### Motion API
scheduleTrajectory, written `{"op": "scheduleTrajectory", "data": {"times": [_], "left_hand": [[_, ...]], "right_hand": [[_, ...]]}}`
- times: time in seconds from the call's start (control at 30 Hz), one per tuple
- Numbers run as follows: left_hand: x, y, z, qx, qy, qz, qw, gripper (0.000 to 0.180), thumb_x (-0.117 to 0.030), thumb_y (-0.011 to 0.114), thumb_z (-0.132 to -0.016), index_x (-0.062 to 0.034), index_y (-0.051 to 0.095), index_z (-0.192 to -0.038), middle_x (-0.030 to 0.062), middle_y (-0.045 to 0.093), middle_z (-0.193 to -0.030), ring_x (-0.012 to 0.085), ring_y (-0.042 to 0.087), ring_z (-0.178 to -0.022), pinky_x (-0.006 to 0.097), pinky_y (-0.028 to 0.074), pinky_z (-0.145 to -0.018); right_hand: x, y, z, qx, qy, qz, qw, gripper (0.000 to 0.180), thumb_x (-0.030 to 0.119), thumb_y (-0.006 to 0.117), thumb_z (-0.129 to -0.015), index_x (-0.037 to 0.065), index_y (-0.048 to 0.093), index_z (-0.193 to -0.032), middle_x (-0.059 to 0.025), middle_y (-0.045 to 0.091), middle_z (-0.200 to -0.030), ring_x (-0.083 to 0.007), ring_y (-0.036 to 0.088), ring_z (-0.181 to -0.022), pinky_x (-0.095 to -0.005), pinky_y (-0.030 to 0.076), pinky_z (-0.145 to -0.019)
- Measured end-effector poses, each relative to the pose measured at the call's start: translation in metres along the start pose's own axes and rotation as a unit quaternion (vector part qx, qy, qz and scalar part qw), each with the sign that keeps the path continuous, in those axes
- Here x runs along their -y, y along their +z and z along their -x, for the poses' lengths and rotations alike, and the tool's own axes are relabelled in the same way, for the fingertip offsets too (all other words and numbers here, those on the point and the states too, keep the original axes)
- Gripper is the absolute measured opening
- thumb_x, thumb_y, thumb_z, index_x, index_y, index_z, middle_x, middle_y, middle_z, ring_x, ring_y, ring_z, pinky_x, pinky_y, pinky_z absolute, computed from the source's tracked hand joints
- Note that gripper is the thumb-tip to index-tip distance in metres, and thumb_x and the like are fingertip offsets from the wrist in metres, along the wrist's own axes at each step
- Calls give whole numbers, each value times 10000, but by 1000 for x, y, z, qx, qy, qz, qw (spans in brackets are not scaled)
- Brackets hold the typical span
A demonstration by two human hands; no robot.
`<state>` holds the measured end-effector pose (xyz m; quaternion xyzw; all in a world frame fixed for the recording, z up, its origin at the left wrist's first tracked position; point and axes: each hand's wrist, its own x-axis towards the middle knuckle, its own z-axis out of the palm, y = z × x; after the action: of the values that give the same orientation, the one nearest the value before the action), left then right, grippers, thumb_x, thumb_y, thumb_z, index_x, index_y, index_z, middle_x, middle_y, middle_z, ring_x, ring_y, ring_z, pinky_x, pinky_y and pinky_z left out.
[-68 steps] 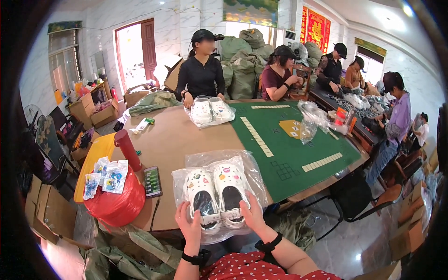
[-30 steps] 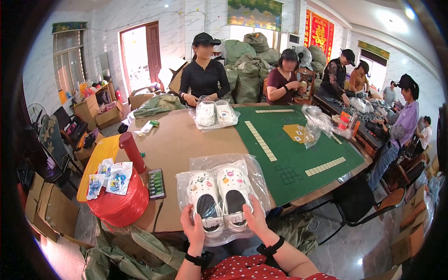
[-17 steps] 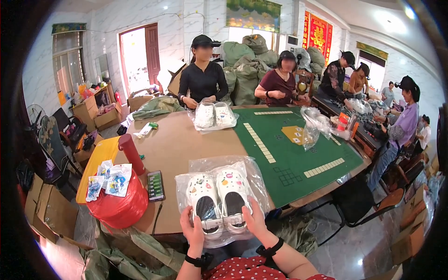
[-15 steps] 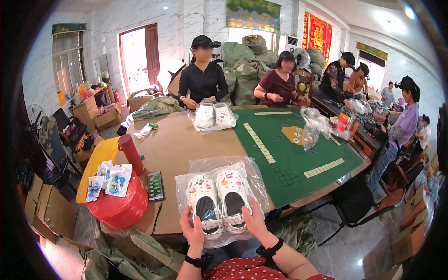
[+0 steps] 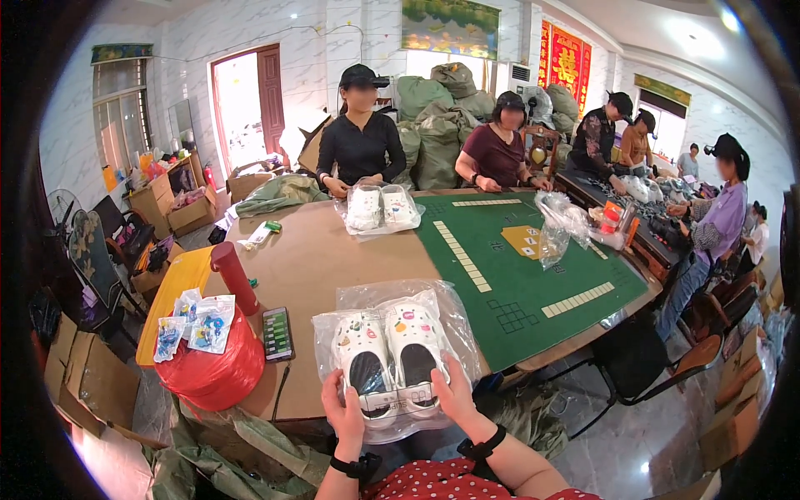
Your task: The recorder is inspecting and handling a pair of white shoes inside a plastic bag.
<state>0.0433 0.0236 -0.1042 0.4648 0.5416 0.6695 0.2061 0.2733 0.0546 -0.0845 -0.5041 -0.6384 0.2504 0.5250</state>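
Lower centre of frame: left hand [image 5: 344, 408] and right hand [image 5: 457, 393] each grip the near edge of a clear bag [image 5: 392, 354], thumbs on top. Inside, white clogs [image 5: 389, 362] lie paired, toes away, flat on the surface [image 5: 333, 258], so the bag stays smooth.

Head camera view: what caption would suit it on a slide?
Left hand and right hand hold a clear bag of white clogs at a round table.

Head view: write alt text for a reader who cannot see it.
Two bare hands, left hand and right hand, hold a clear plastic bag containing a pair of white clogs at the edge of a round table. Across it, a person in black handles a similar bagged pair.
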Motion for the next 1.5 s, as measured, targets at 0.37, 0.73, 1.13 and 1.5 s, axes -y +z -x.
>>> {"op": "scheduleTrajectory", "data": {"times": [0.37,0.73,1.13,1.5], "left_hand": [[2,0,0,-9,0,15,1000,414,-68,536,-915,13,556,-1320,138,560,-1297,248,541,-1185,377,411,-1059],[-2,1,-2,0,2,-1,1000,408,-139,609,-917,3,579,-1298,173,600,-1272,297,575,-1164,392,442,-1022],[-48,-54,13,93,-73,-38,992,678,-223,716,-888,32,430,-1447,240,547,-1334,318,573,-1185,403,463,-997],[-77,-79,33,187,-165,-179,952,591,-148,821,-763,-31,597,-1297,54,601,-876,163,580,-780,301,493,-725]], "right_hand": [[5,1,0,-4,4,9,1000,606,365,572,-994,-87,468,-1384,-298,566,-1305,-417,541,-1236,-436,412,-1058],[3,-3,-1,14,15,9,1000,612,333,581,-990,-100,447,-1401,-299,526,-1357,-426,503,-1275,-439,378,-1093],[44,-56,-2,144,113,107,977,900,509,685,-891,-133,385,-1446,-318,532,-1366,-424,524,-1284,-442,403,-1085],[40,-69,7,194,201,54,959,806,465,739,-872,-109,491,-1381,-271,626,-1285,-309,628,-1178,-383,478,-997]]}}
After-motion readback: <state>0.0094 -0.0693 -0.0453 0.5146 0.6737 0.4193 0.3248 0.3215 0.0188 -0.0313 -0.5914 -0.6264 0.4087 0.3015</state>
